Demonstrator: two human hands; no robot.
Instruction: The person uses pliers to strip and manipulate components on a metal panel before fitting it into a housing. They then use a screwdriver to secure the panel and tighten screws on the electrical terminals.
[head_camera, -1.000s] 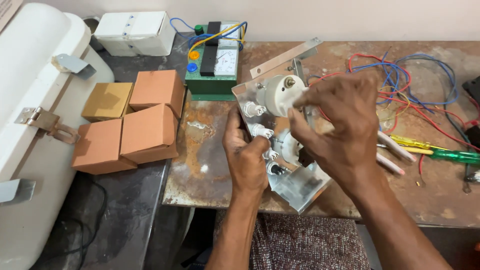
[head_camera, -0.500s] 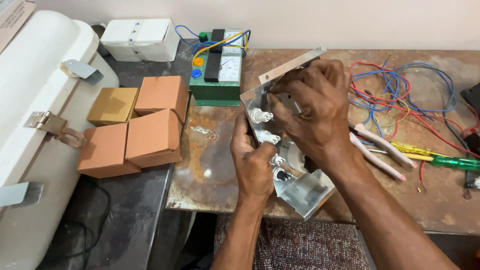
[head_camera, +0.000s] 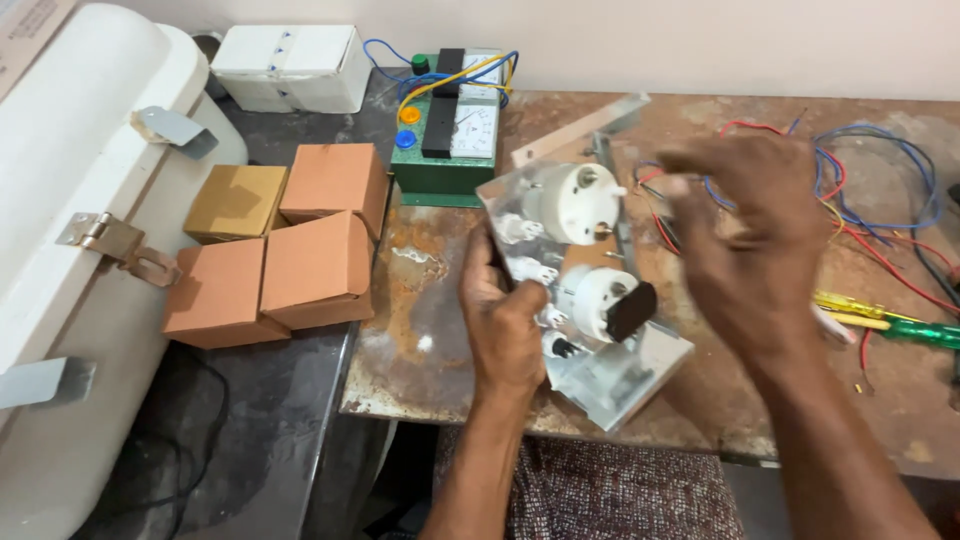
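electrical workshop, rusty workbench (head_camera: 410, 330), loose wires (head_camera: 880, 160), analog meter (head_camera: 470, 125), screwdrivers (head_camera: 900, 325)

1 head view, looks steeply down and forward from above the near edge of the counter (head_camera: 420, 330), close to the hands; far edge meets wall.

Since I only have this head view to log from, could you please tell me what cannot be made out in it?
- Right hand: motion-blurred, so whether its fingertips pinch anything is unclear.
- Metal panel: its left edge is hidden under the left hand, so the grip there is unseen.
- Green screwdriver: cut off by the right edge.
- White case: cut off by the left edge.
- Meter dial: too small to read.
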